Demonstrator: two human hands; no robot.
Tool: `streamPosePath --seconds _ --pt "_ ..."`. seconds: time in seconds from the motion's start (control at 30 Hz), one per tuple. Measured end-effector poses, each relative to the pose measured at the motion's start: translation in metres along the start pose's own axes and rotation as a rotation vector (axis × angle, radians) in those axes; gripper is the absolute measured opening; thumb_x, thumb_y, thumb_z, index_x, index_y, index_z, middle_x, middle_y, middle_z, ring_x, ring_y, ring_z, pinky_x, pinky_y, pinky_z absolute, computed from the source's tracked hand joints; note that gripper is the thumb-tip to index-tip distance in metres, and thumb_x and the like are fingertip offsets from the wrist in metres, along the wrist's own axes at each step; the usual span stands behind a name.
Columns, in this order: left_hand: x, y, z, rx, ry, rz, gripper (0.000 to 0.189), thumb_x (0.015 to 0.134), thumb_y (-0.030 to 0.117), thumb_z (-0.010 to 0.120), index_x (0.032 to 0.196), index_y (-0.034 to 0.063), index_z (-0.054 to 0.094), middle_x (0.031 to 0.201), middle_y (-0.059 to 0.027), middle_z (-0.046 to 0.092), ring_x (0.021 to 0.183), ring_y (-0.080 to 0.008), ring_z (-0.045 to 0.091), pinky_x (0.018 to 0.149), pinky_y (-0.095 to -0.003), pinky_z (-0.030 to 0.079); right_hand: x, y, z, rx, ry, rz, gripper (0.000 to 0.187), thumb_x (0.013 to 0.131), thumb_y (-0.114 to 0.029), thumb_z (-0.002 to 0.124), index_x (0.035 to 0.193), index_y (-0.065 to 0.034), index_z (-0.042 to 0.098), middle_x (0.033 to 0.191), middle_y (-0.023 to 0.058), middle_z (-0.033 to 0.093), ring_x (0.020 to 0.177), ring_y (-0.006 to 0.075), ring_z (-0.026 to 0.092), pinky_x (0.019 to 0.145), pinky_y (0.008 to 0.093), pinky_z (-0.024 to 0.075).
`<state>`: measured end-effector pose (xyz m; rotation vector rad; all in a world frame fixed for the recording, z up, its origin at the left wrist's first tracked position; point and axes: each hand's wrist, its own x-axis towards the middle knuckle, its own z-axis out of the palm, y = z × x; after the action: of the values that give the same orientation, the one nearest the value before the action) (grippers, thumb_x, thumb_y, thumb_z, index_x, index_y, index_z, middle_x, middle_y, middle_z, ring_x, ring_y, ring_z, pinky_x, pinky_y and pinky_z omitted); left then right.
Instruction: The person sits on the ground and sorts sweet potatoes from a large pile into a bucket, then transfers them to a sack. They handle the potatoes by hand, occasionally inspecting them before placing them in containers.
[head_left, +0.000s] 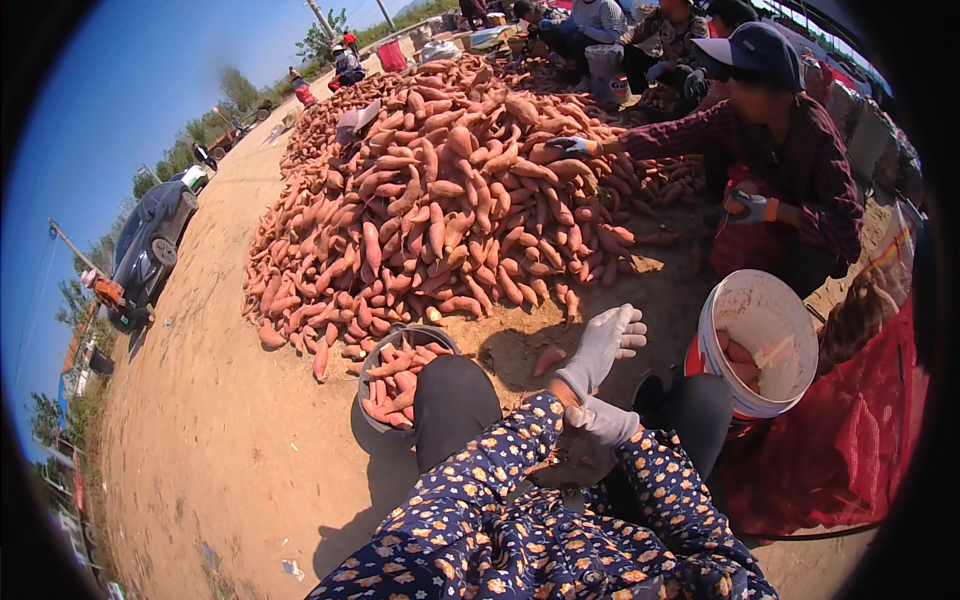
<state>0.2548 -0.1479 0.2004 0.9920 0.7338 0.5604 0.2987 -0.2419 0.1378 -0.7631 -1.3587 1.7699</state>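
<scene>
My left hand (602, 346), in a pale work glove, is stretched out with its fingers apart and holds nothing. My right hand (604, 421), also gloved, lies at the left wrist, by the glove's cuff; its fingers are mostly hidden under that wrist. Both arms wear dark floral sleeves. Beyond the hands rises a large heap of sweet potatoes (450, 202). One loose sweet potato (550, 361) lies on the soil just left of my left hand. A dark bucket (365, 371) full of sweet potatoes stands beside my left knee.
A white bucket (806, 337) with a few sweet potatoes stands by my right knee, next to a red mesh sack (832, 435). A co-worker (780, 150) in a cap and gloves reaches into the heap. Other people sit behind it. A dark car (150, 240) stands far left.
</scene>
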Motion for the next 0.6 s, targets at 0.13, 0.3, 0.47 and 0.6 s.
streamPosePath --seconds 0.13,0.3,0.47,0.6 --pt "-0.008 0.007 -0.005 -0.012 0.003 0.049 0.048 0.095 0.044 0.047 0.122 0.0047 0.054 0.106 -0.0084 0.064 0.088 -0.0168 0.064 0.075 -0.0311 0.051 0.002 0.006 -0.005 0.058 0.037 -0.077 0.062 0.090 -0.047 0.059 0.132 -0.0031 0.045 0.125 0.0058 0.053 0.112 0.0165 0.050 0.095 0.0318 0.0425" --pt "-0.020 0.018 -0.008 -0.015 0.007 0.061 0.046 0.099 0.041 0.042 0.123 0.0028 0.052 0.109 -0.0092 0.062 0.092 -0.0154 0.063 0.077 -0.0281 0.051 0.005 -0.004 0.000 0.157 0.015 -0.042 0.057 0.090 -0.046 0.060 0.126 -0.0029 0.051 0.119 0.0050 0.057 0.108 0.0156 0.052 0.095 0.0305 0.0408" --pt "-0.017 0.015 0.005 -0.010 -0.053 0.055 0.047 0.096 0.044 0.046 0.121 0.0041 0.054 0.105 -0.0075 0.063 0.089 -0.0143 0.063 0.075 -0.0278 0.050 0.002 -0.014 0.005 -0.051 -0.002 -0.043 0.051 0.088 -0.037 0.066 0.123 -0.0017 0.054 0.117 0.0053 0.059 0.107 0.0148 0.054 0.094 0.0301 0.0430" --pt "-0.011 0.009 0.012 0.008 -0.072 0.015 0.050 0.096 0.045 0.046 0.123 0.0029 0.053 0.106 -0.0090 0.063 0.090 -0.0158 0.063 0.076 -0.0288 0.050 -0.003 -0.028 0.012 0.012 0.013 0.036 0.047 0.085 -0.030 0.071 0.120 -0.0010 0.057 0.116 0.0061 0.061 0.106 0.0156 0.055 0.094 0.0313 0.0431"
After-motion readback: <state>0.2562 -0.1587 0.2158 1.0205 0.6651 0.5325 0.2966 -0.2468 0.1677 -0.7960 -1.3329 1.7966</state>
